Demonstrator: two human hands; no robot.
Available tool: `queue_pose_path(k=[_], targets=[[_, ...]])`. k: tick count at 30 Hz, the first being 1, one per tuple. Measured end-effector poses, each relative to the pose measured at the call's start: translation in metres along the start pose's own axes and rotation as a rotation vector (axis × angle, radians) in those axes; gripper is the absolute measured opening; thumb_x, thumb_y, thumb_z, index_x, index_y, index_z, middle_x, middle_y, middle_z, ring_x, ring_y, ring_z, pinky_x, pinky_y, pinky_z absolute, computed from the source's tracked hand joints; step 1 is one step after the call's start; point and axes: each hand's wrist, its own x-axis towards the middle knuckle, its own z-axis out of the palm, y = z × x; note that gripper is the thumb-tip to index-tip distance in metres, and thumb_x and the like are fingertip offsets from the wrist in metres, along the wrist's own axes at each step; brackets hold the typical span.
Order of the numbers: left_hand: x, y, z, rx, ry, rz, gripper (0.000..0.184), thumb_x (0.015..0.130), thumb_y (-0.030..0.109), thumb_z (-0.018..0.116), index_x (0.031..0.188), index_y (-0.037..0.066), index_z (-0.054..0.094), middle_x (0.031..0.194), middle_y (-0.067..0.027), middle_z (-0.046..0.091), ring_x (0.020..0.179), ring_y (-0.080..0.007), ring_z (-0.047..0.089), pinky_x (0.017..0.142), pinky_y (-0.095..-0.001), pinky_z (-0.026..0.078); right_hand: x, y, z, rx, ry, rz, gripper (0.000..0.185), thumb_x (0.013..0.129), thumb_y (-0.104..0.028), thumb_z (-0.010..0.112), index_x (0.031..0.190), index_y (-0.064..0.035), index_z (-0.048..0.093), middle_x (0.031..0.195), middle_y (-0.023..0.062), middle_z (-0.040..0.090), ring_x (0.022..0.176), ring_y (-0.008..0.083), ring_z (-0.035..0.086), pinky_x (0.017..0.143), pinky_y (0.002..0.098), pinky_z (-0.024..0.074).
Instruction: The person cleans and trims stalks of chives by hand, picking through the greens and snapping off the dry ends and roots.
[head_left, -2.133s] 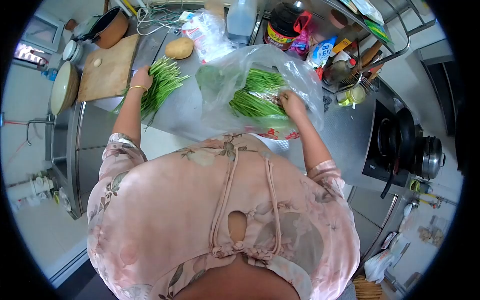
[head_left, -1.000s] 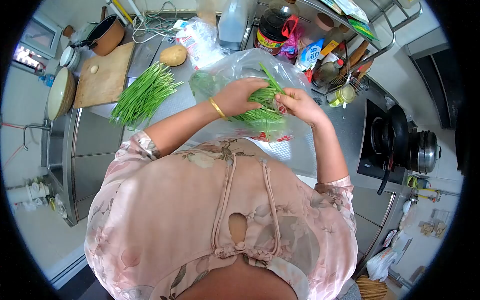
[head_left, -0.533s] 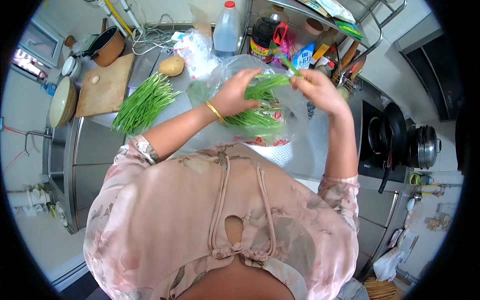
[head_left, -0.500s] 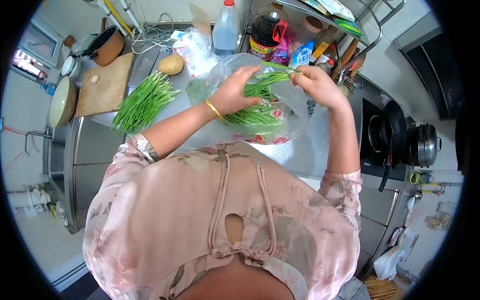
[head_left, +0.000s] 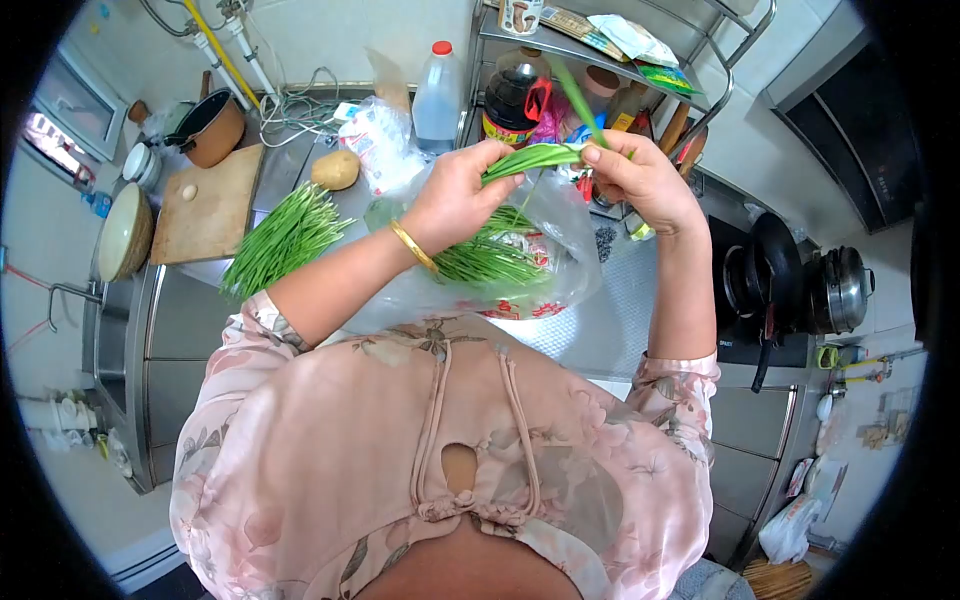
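Observation:
Above a clear plastic bag (head_left: 572, 232), my left hand (head_left: 458, 196) is closed around a small bunch of garlic chives (head_left: 532, 159). My right hand (head_left: 645, 182) pinches the pale ends of that bunch, and one green blade sticks up by its fingers. More chives (head_left: 490, 262) lie in the bag, under and beside my left hand. Left of my left forearm, a trimmed-looking pile of chives (head_left: 285, 240) rests on the counter. A potato (head_left: 335, 170) sits just behind that pile.
At the left are a wooden cutting board (head_left: 215, 215) with a small pale bulb on it, a bowl (head_left: 125, 230) and a brown pot (head_left: 213, 128). Bottles and a wire shelf (head_left: 610, 65) stand behind. The stove at right holds a black wok (head_left: 768, 262).
My left hand has closed around the chives, where its fingers were spread before. The bunch is now clear of those in the bag, and a blade sticks up at my right hand.

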Motion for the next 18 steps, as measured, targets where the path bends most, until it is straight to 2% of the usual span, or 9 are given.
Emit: queue_pose_path(k=[5,8,11,12,15,16,17,18], targets=[[0.004,0.001,-0.015,0.228,-0.070,-0.020,0.019,0.079,0.015,0.059,0.091,0.001,0.057,0.067,-0.0110,0.058,0.060,-0.0124,0.053,0.056,-0.0286,0.042,0.006,0.005,-0.005,-0.082,0.200,-0.076,0.027,0.078,-0.028,0.064,0.086,-0.0022,0.061,0.064,-0.0045,0.050,0.058,0.0033,0.042,0.051,0.0185,0.0326],[0.005,-0.001,-0.015,0.303,-0.063,0.013,0.020,0.078,0.015,0.060,0.091,0.000,0.057,0.067,-0.0124,0.058,0.059,-0.0142,0.053,0.056,-0.0302,0.042,0.012,0.008,0.008,-0.219,0.261,-0.235,0.037,0.074,-0.026,0.068,0.098,0.0008,0.059,0.071,-0.0010,0.055,0.066,0.0056,0.048,0.058,0.0200,0.0376],[0.005,-0.003,-0.015,0.259,-0.093,-0.009,0.021,0.080,0.017,0.059,0.093,0.001,0.057,0.066,-0.0110,0.057,0.057,-0.0133,0.052,0.053,-0.0292,0.042,0.021,0.018,0.008,-0.160,0.151,-0.255,0.052,0.072,-0.023,0.069,0.115,0.0000,0.050,0.090,0.0030,0.057,0.084,0.0089,0.051,0.075,0.0216,0.0403],[0.006,-0.003,-0.016,0.229,-0.109,-0.023,0.021,0.081,0.018,0.058,0.094,0.001,0.057,0.065,-0.0101,0.057,0.055,-0.0126,0.052,0.052,-0.0285,0.042,0.024,0.024,0.008,0.006,0.089,-0.245,0.056,0.070,-0.021,0.071,0.118,-0.0031,0.048,0.079,-0.0027,0.054,0.071,0.0069,0.049,0.063,0.0205,0.0403],[0.013,-0.011,-0.022,-0.192,-0.401,-0.424,0.024,0.084,0.025,0.055,0.091,0.002,0.056,0.060,-0.0056,0.054,0.049,-0.0165,0.053,0.047,-0.0290,0.042,0.021,0.034,0.007,0.129,-0.149,-0.010,0.057,0.069,-0.021,0.071,0.119,-0.0060,0.048,0.070,-0.0072,0.045,0.058,0.0044,0.041,0.050,0.0188,0.0341],[0.015,-0.013,-0.026,-0.343,-0.513,-0.488,0.028,0.088,0.030,0.048,0.096,0.004,0.055,0.060,0.0008,0.050,0.045,-0.0062,0.045,0.043,-0.0226,0.039,0.024,0.045,0.020,0.142,-0.113,0.005,0.048,0.069,-0.022,0.072,0.111,-0.0074,0.053,0.064,-0.0091,0.036,0.051,0.0033,0.032,0.044,0.0175,0.0252],[0.015,-0.011,-0.028,-0.396,-0.542,-0.533,0.029,0.089,0.031,0.046,0.095,0.004,0.054,0.061,0.0000,0.050,0.044,-0.0066,0.045,0.042,-0.0227,0.039,0.026,0.054,0.030,0.209,-0.116,0.055,0.034,0.072,-0.019,0.070,0.100,-0.0063,0.057,0.059,-0.0084,0.038,0.049,0.0036,0.033,0.044,0.0184,0.0261],[0.016,-0.007,-0.031,-0.449,-0.571,-0.580,0.030,0.090,0.031,0.044,0.095,0.003,0.053,0.062,-0.0009,0.051,0.043,-0.0070,0.044,0.042,-0.0229,0.039,0.030,0.063,0.037,0.304,-0.134,0.065,0.029,0.075,-0.019,0.067,0.098,-0.0059,0.057,0.059,-0.0080,0.039,0.049,0.0035,0.033,0.044,0.0185,0.0258]])
